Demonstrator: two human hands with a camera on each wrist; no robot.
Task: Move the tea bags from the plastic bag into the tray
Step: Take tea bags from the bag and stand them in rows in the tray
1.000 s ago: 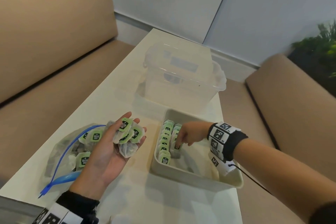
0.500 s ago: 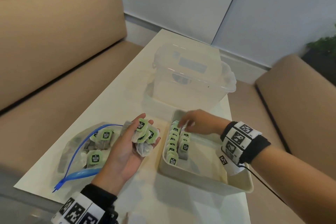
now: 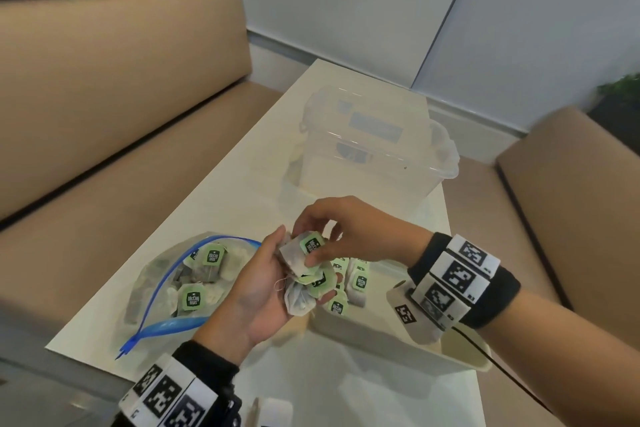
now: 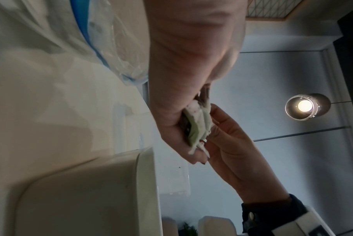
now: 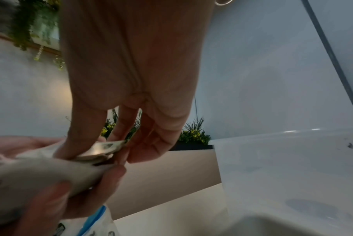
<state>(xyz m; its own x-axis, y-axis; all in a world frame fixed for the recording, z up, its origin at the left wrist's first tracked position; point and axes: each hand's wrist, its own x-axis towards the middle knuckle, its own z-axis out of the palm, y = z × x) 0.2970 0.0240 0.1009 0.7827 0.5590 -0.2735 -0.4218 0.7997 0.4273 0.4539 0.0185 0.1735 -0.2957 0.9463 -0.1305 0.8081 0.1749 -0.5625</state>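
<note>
Left hand (image 3: 258, 295) cups green-tagged tea bags (image 3: 304, 291); right hand (image 3: 349, 232) pinches top tea bag (image 3: 304, 250).

Green tags on tea bags in plastic bag (image 3: 162, 284): white lettering on dark badge, approx. "McCoy teas" on nearest tag (image 3: 194, 298); same badge on 2nd tag (image 3: 212, 256), too small to read. Tag (image 3: 312, 245) pinched by right hand (image 3: 349, 232): same logo, tilted, blurred. Wristbands (image 3: 457, 274): black-white square marker codes, small digits illegible.
</note>
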